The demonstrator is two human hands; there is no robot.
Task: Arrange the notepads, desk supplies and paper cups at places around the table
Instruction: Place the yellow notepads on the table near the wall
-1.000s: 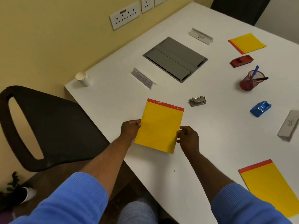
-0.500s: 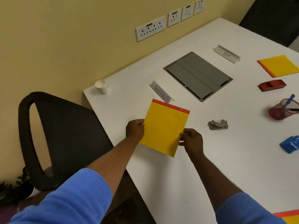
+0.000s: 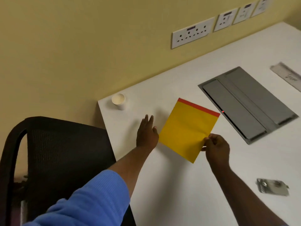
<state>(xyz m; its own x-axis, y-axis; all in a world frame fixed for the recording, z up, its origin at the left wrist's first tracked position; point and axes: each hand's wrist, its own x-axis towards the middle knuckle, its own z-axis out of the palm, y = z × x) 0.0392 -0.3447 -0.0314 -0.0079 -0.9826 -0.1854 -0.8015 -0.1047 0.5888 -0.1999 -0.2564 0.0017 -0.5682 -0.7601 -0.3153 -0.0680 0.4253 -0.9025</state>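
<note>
A blue sleeve [image 3: 91,198] covers the left upper arm to the elbow. Both forearms are bare and reach forward over the white table [image 3: 179,185]. To the right, near the table's front, lies a small metal item [image 3: 272,186], too blurred to identify.

The right hand [image 3: 216,148] has its fingers curled, and thumb and fingertips pinch the lower right edge of the notepad [image 3: 187,129]. The notepad is yellow with a red strip along its far edge. It sits at the table's left end, turned at an angle, with its near corner toward the person. No writing shows on it.

The left hand [image 3: 147,132] is spread flat, palm down, with straight fingers pointing away. It holds nothing and is just left of the notepad. I cannot tell whether its thumb touches the pad's edge.

A black mesh chair [image 3: 61,152] stands at the table's left end. Beyond the left hand, a white paper cup [image 3: 119,101] stands upright at the far left corner, well apart from the notepad.

Past the notepad to the right, a grey hatch [image 3: 249,103] is set into the table, with a small red light at its near edge. Farther right lies a card [image 3: 288,75] with handwriting too smeared to read.

White sockets [image 3: 192,34] line the yellow wall [image 3: 81,46].
</note>
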